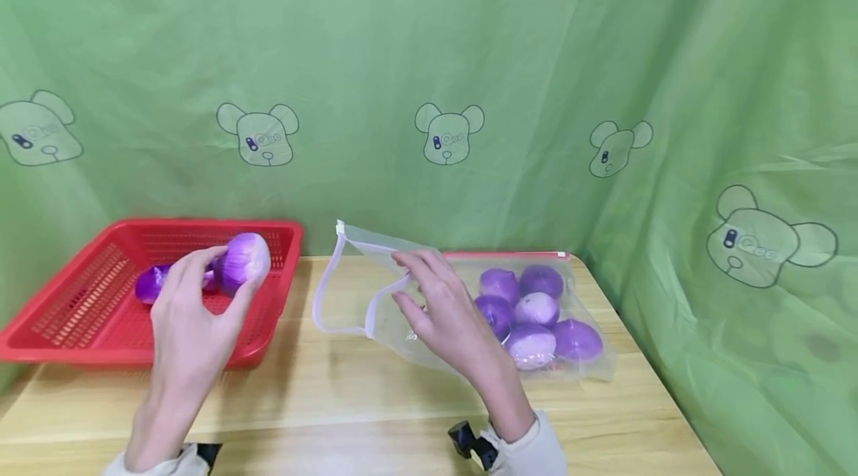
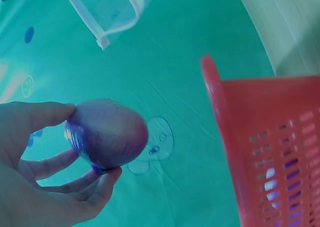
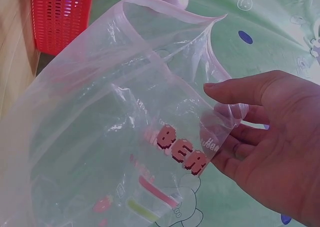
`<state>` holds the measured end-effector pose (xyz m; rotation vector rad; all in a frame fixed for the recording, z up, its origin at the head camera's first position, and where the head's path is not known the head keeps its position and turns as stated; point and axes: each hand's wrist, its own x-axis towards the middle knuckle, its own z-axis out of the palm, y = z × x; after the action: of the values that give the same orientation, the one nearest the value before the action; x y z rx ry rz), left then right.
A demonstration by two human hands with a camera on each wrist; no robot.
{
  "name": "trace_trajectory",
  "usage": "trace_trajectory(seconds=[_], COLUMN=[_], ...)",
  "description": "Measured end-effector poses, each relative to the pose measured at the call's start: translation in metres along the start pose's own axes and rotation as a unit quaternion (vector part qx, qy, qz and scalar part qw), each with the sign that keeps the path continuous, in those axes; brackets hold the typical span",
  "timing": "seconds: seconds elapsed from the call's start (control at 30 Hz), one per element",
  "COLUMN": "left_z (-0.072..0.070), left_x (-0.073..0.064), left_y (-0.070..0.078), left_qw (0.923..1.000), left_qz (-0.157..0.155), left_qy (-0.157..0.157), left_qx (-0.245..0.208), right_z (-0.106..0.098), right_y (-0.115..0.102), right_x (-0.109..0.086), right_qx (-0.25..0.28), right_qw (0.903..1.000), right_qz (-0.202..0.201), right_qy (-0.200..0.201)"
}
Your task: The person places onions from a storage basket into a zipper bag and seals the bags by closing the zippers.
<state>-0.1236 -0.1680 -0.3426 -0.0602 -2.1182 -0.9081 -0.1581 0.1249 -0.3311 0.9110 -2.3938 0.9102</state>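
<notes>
My left hand point(image 1: 191, 319) pinches a purple onion point(image 1: 243, 264) between thumb and fingers, above the right part of a red basket point(image 1: 278, 319). In the left wrist view the same onion point(image 2: 107, 132) sits at the fingertips, clear of the basket wall point(image 2: 270, 107). My right hand point(image 1: 445, 305) holds the rim of a clear zip bag point(image 1: 372, 305), whose mouth gapes to the left. Seen from the right wrist, the bag point(image 3: 100, 137) carries red lettering; some fingers lie behind its plastic and the thumb is in front.
More purple onions point(image 1: 150, 284) lie in the basket. Another clear zip bag point(image 1: 593, 368) with a red zip lies on the right of the wooden table point(image 1: 302, 416), with several onions point(image 1: 535, 308) inside. Green cloth point(image 1: 375, 29) hangs behind and at the sides.
</notes>
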Motion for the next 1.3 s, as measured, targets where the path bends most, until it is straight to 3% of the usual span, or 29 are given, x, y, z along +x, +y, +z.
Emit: trace_trajectory(seconds=[0.37,0.5,0.67,0.8,1.3], left_z=[-0.005,-0.005,0.001,0.005,0.015], left_x=[-0.007,-0.008,-0.011,-0.015,-0.021], left_y=[0.012,0.018,0.024,0.029,0.033], left_qw=[0.9985,0.9944,0.9822,0.9773,0.9675], left_qz=[0.022,0.065,0.126,0.134,0.150], left_qy=[-0.049,-0.078,-0.130,-0.153,-0.190], left_qx=[-0.011,-0.029,-0.052,-0.058,-0.074], right_z=[0.002,0.001,-0.001,-0.002,-0.004], right_y=[-0.002,-0.003,-0.008,-0.011,-0.016], right_x=[0.002,0.002,-0.001,-0.003,-0.002], right_qx=[-0.001,-0.009,-0.011,-0.018,-0.028], right_qw=[1.0000,0.9999,0.9999,0.9998,0.9993], right_qz=[-0.008,-0.005,-0.003,-0.007,-0.023], right_qy=[-0.004,-0.006,-0.005,-0.002,-0.006])
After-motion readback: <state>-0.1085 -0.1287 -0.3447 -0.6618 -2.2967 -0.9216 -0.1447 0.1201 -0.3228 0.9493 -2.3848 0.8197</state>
